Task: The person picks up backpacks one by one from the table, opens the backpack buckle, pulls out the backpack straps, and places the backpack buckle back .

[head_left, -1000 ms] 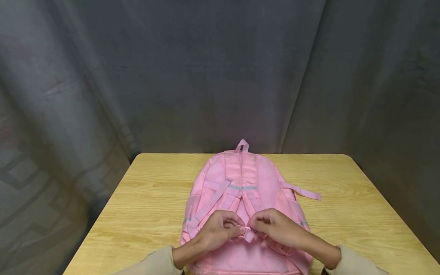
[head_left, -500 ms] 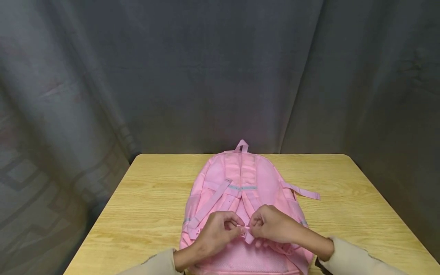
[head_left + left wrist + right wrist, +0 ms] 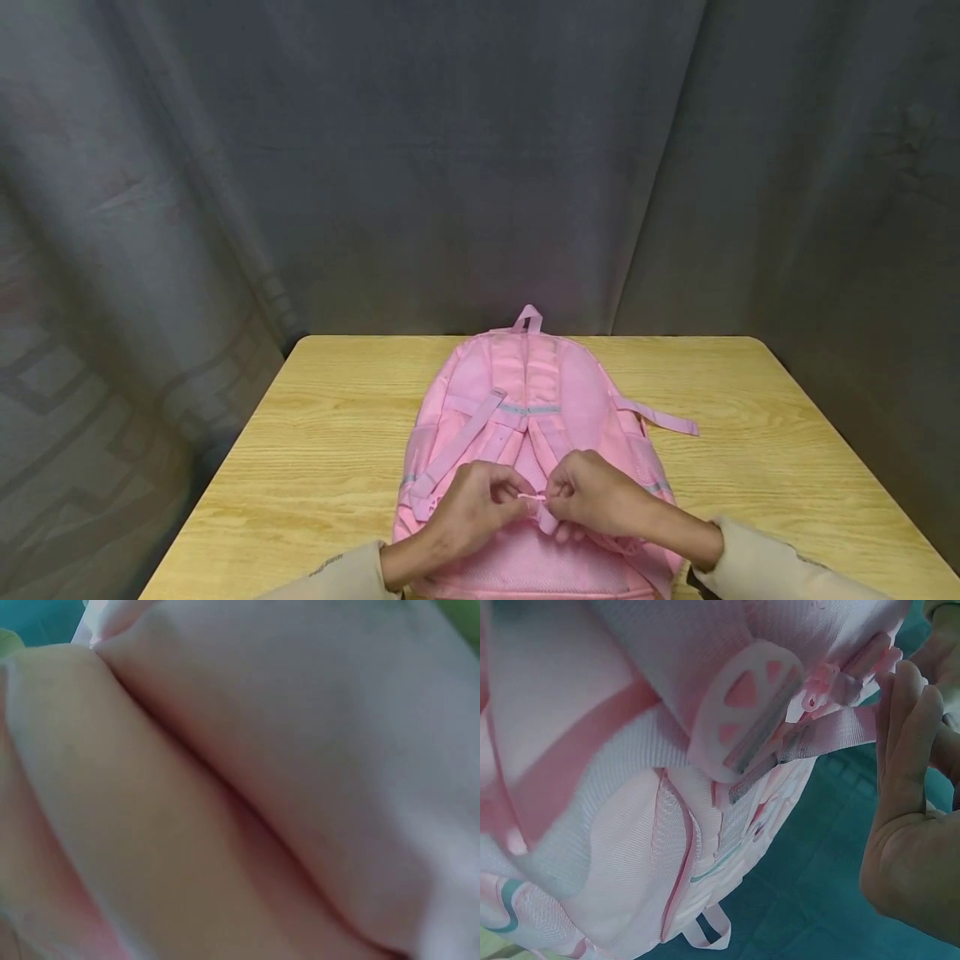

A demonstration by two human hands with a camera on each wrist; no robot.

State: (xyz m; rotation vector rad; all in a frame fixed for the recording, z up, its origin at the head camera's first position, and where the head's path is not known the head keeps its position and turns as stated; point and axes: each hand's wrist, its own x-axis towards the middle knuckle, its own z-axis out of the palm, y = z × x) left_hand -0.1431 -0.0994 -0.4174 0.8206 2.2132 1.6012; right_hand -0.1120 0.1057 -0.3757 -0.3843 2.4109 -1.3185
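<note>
A pink backpack (image 3: pixel 585 375) lies on the table, its back panel and shoulder straps upward. Over its lower part my left hand (image 3: pixel 476 508) pinches a small pink plastic buckle (image 3: pixel 534 497) between thumb and fingers. Opposite it, my right hand (image 3: pixel 600 496) pinches pink webbing strap (image 3: pixel 547 521) at the buckle, fingertips nearly meeting the left ones. In the right wrist view the webbing (image 3: pixel 840 731) runs to the right hand (image 3: pixel 911 817), and an oval plastic strap adjuster (image 3: pixel 746 712) sits nearer the camera. The left wrist view is blurred, filled by pale pink fabric (image 3: pixel 322 750) and sleeve.
One loose strap end (image 3: pixel 468 437) lies across the backpack's left side; another (image 3: pixel 667 419) sticks out right over the wooden table (image 3: pixel 337 417). The top handle (image 3: pixel 529 317) points to the far edge. Grey curtains (image 3: pixel 465 167) hang behind and at both sides.
My right hand has turned slightly, its wrist shifting a little left. The webbing end at the fingertips has shifted slightly. The left hand and the backpack stay nearly in place.
</note>
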